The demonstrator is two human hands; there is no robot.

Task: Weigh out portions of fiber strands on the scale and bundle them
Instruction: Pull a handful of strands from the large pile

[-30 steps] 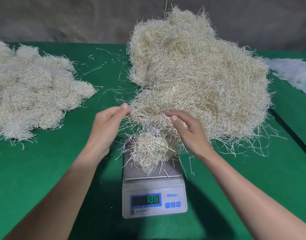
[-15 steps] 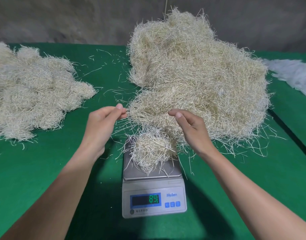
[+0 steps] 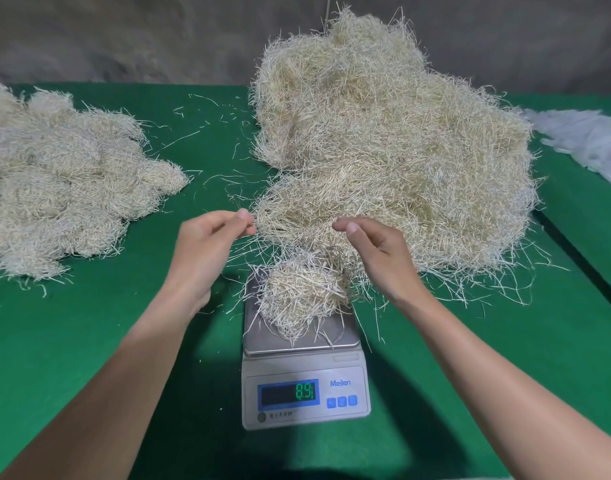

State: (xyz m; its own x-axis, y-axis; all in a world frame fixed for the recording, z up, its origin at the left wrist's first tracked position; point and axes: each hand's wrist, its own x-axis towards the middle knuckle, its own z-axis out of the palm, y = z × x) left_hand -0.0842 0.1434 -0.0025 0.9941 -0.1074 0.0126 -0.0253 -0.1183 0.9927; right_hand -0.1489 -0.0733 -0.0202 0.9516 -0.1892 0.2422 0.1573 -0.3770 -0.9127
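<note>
The left hand (image 3: 207,251) has eased back from the heap (image 3: 383,150), pinching strands (image 3: 236,203). To its right, the right hand (image 3: 383,258) curls above the portion (image 3: 304,292) on the scale (image 3: 304,386); whether it holds anything is unclear.

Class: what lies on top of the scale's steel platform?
A small clump of fiber strands rests on the scale platform. The platform's back edge is hidden beneath it.

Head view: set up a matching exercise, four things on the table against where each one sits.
Things:
1 scale
2 loose fiber pile
3 paler fiber heap
4 white material

Places:
A far right edge of the table
B left side of the table
C front centre
D just behind the scale

Pairs: 1-C, 2-D, 3-B, 4-A
</note>
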